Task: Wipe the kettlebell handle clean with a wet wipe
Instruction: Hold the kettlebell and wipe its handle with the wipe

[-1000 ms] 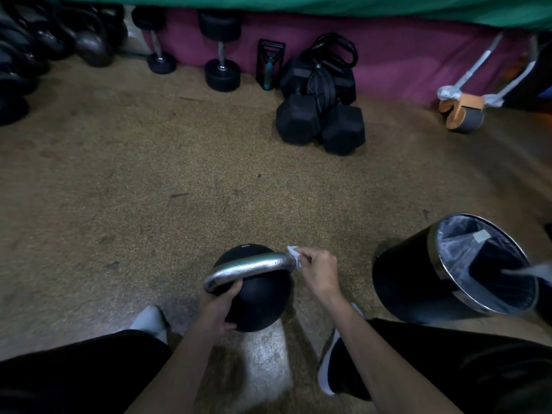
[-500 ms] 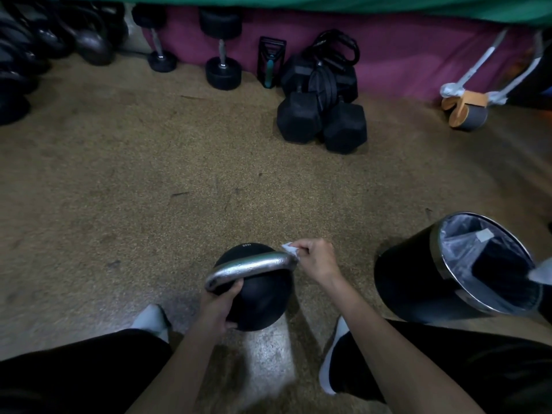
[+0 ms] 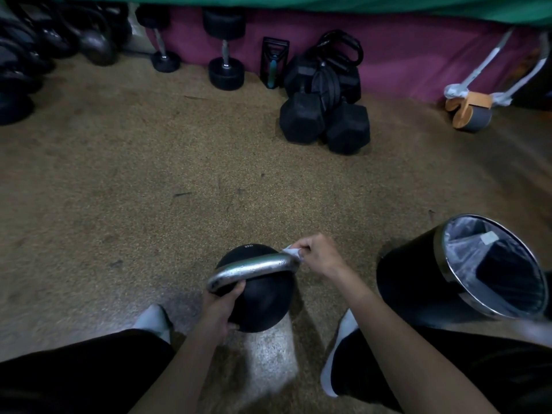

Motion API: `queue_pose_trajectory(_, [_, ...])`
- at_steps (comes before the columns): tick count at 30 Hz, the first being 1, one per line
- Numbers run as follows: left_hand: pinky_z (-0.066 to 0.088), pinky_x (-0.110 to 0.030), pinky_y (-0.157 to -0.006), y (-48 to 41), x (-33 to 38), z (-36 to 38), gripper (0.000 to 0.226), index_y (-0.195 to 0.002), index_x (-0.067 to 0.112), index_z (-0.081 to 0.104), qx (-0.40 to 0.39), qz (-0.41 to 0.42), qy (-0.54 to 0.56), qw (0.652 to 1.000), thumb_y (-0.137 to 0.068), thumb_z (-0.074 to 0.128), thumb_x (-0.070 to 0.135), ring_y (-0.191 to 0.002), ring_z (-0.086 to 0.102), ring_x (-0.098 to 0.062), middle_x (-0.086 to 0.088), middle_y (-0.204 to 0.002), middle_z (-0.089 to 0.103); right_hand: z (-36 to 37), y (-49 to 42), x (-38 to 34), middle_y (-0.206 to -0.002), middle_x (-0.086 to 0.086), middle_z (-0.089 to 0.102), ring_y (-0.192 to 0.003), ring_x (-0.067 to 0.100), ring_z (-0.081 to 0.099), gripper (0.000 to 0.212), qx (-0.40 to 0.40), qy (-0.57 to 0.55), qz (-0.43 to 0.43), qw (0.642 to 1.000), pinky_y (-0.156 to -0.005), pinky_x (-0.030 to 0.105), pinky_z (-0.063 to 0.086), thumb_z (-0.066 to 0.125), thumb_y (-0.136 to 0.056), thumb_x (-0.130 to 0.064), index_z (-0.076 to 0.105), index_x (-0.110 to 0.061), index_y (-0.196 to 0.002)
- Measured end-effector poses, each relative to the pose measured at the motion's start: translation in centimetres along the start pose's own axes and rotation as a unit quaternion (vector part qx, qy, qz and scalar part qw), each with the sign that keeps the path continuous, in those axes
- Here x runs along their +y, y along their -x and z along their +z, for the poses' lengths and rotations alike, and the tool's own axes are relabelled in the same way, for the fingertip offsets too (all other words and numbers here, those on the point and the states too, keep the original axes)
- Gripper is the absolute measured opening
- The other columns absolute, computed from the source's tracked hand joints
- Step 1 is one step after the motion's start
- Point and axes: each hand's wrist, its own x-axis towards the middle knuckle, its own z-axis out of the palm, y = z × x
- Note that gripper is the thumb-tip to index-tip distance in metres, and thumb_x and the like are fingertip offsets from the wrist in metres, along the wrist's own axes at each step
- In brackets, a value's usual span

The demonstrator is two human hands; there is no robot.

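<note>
In the head view, the black kettlebell (image 3: 260, 297) stands on the brown floor (image 3: 149, 189), between the person's two feet. The left hand (image 3: 221, 309) is closed around the near-left end of its silver handle (image 3: 254, 268). The right hand (image 3: 319, 253) pinches a white wet wipe (image 3: 294, 253) against the far-right end of the handle. Right of the kettlebell, near it, stands a black bin (image 3: 418, 282) with a plastic liner.

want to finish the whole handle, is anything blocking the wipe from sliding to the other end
Yes. The left hand grips the kettlebell at the handle's left end. The wet wipe, in the right hand, sits at the right end.
</note>
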Motion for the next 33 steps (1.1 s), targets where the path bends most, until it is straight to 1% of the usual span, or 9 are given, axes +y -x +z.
queue_pose_trajectory(2, [0.051, -0.044, -0.055, 0.1, 0.0, 0.1, 0.068, -0.141, 0.026, 0.046, -0.006, 0.001, 0.009, 1.000, -0.083, 0.082, 0.027, -0.132, 0.049, -0.040, -0.009, -0.142, 0.054, 0.2, -0.5, -0.3, -0.102, -0.001, 0.073, -0.090, 0.011, 0.064, 0.029, -0.003, 0.024, 0.022, 0.999, -0.080, 0.018, 0.046, 0.054, -0.088, -0.003, 0.075, -0.020, -0.099])
queue_pose_trajectory(5, [0.052, -0.046, -0.056, 0.2, 0.0, 0.2, 0.068, -0.141, 0.026, 0.045, -0.009, 0.000, 0.014, 1.000, -0.083, 0.082, 0.025, -0.130, 0.050, -0.041, -0.010, -0.140, 0.056, 0.2, -1.0, -1.3, -0.096, -0.003, 0.072, -0.078, 0.008, 0.061, 0.029, -0.038, 0.016, 0.037, 0.998, -0.070, 0.017, 0.046, 0.052, -0.090, -0.003, 0.075, -0.020, -0.096])
queue_pose_trajectory(9, [0.055, -0.049, -0.062, -0.1, -0.1, -0.1, 0.072, -0.141, 0.028, 0.046, 0.002, -0.002, 0.006, 1.000, -0.080, 0.084, 0.029, -0.127, 0.053, -0.041, -0.006, -0.136, 0.058, -0.1, -0.6, -1.8, -0.102, -0.005, 0.072, -0.094, 0.008, 0.063, 0.035, -0.042, -0.014, 0.003, 0.999, -0.080, 0.016, 0.044, 0.048, -0.087, 0.002, 0.076, -0.019, -0.093])
queue_pose_trajectory(13, [0.056, -0.045, -0.060, 0.2, -0.1, 0.0, 0.070, -0.139, 0.028, 0.047, -0.003, -0.005, 0.005, 1.000, -0.080, 0.084, 0.030, -0.120, 0.058, -0.038, -0.008, -0.132, 0.061, -0.4, 0.1, -0.9, -0.089, -0.007, 0.070, -0.072, 0.001, 0.056, 0.036, -0.024, -0.027, -0.011, 0.999, -0.056, 0.009, 0.035, 0.047, -0.087, 0.003, 0.076, -0.017, -0.095])
queue_pose_trajectory(18, [0.057, -0.048, -0.062, -0.1, -0.1, -0.1, 0.078, -0.143, 0.027, 0.044, 0.007, -0.002, -0.007, 1.000, -0.078, 0.086, 0.032, -0.124, 0.056, -0.041, -0.012, -0.140, 0.057, -0.1, 0.1, -1.4, -0.094, -0.005, 0.072, -0.069, 0.003, 0.053, 0.034, -0.008, -0.006, 0.018, 1.000, -0.048, 0.003, 0.031, 0.049, -0.088, 0.001, 0.076, -0.020, -0.095])
queue_pose_trajectory(23, [0.057, -0.048, -0.062, -0.2, -0.1, -0.1, 0.080, -0.143, 0.028, 0.043, 0.011, -0.009, -0.008, 1.000, -0.076, 0.086, 0.033, -0.125, 0.055, -0.042, -0.010, -0.140, 0.057, -0.1, 0.4, -2.0, -0.101, -0.007, 0.073, -0.075, 0.003, 0.059, 0.033, 0.013, -0.016, 0.003, 1.000, -0.065, 0.013, 0.046, 0.051, -0.087, 0.000, 0.075, -0.020, -0.097])
queue_pose_trajectory(25, [0.057, -0.049, -0.062, -0.4, -0.2, -0.2, 0.080, -0.142, 0.028, 0.044, 0.011, -0.009, -0.010, 1.000, -0.075, 0.087, 0.034, -0.125, 0.055, -0.041, -0.011, -0.140, 0.057, 0.0, 1.0, -1.5, -0.104, -0.005, 0.072, -0.088, 0.005, 0.063, 0.033, 0.030, -0.048, -0.010, 0.998, -0.073, 0.005, 0.044, 0.050, -0.086, 0.003, 0.075, -0.014, -0.098])
queue_pose_trajectory(29, [0.057, -0.050, -0.060, -0.6, -0.3, -0.3, 0.080, -0.142, 0.030, 0.043, 0.015, -0.003, -0.013, 1.000, -0.075, 0.087, 0.034, -0.127, 0.053, -0.042, -0.010, -0.142, 0.055, 0.3, 2.0, -0.2, -0.106, 0.001, 0.072, -0.090, 0.007, 0.063, 0.031, 0.078, -0.060, 0.015, 0.995, -0.069, 0.001, 0.034, 0.051, -0.085, 0.004, 0.073, -0.010, -0.102])
queue_pose_trajectory(33, [0.057, -0.054, -0.064, -0.7, -0.4, -0.3, 0.078, -0.142, 0.029, 0.044, 0.013, -0.002, -0.010, 1.000, -0.076, 0.087, 0.032, -0.129, 0.052, -0.042, -0.010, -0.142, 0.055, 0.9, 1.8, 0.0, -0.107, 0.003, 0.071, -0.094, 0.009, 0.064, 0.030, 0.086, -0.058, 0.032, 0.994, -0.067, -0.003, 0.033, 0.052, -0.086, 0.002, 0.073, -0.010, -0.103])
